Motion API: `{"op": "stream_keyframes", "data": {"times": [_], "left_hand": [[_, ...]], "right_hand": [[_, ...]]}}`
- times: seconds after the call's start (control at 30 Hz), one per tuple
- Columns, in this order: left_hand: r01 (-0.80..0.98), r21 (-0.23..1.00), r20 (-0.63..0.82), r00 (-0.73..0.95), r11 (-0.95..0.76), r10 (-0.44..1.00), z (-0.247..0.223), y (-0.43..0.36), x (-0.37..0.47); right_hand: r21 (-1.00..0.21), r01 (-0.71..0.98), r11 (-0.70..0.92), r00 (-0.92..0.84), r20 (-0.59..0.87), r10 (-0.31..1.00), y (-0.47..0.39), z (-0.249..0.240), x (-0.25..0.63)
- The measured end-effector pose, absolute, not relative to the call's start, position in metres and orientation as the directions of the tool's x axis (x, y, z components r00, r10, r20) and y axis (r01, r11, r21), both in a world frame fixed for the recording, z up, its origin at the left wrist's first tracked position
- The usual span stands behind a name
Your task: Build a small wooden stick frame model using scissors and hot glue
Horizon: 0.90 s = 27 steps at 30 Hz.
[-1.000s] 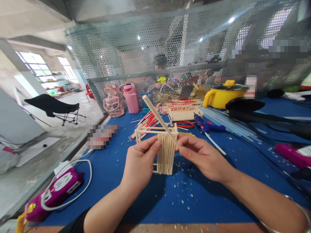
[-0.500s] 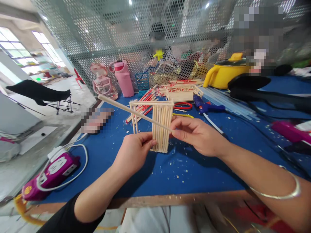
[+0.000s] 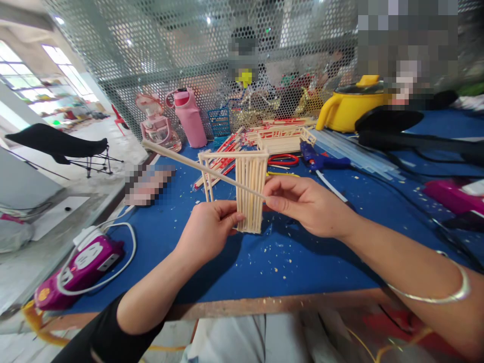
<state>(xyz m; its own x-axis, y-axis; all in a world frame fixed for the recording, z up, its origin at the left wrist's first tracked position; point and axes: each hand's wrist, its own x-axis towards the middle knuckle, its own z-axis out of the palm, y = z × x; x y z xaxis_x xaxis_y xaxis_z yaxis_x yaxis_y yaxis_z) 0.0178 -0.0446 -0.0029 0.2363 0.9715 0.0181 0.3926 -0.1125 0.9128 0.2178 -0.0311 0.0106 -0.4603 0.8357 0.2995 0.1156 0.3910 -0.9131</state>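
Observation:
My left hand [image 3: 206,227] is closed on a small frame built of wooden sticks [image 3: 250,194], gripping its lower part between thumb and fingers. The frame stands upright, with a row of sticks side by side on its right and an open part on its left. Between the thumb and fingers of my right hand [image 3: 302,204] is the end of a loose wooden stick [image 3: 181,159]. This stick slants up to the left across the front of the frame; whether it touches the frame I cannot tell.
Behind the frame lie a blue glue gun [image 3: 321,160], red-handled scissors [image 3: 283,160], red-tipped sticks [image 3: 223,156] and another stick structure [image 3: 282,145]. Clear glue sticks [image 3: 348,151] and a yellow pot [image 3: 351,111] are at back right. A purple power strip [image 3: 81,269] sits left; bottles [image 3: 191,118] stand behind.
The view has shifted slightly. Both hands still hold the frame and the loose stick in nearly the same pose, with the stick's slant hardly altered.

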Motion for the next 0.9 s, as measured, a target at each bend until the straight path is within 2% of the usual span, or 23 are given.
{"op": "stream_keyframes", "data": {"times": [0.37, 0.6, 0.9], "left_hand": [[0.37, 0.921, 0.036, 0.24, -0.126, 0.97, -0.006, -0.046, 0.02], [0.512, 0.794, 0.216, 0.263, -0.326, 0.94, -0.017, -0.043, 0.023], [0.587, 0.693, 0.29, 0.306, -0.419, 0.907, -0.017, -0.048, 0.024]], "right_hand": [[-0.888, 0.139, 0.437, -0.472, 0.329, 0.818, -0.032, 0.012, 0.218], [-0.853, 0.124, 0.507, -0.493, 0.391, 0.777, -0.029, 0.01, 0.219], [-0.844, 0.139, 0.518, -0.517, 0.384, 0.765, -0.027, 0.005, 0.221]]}}
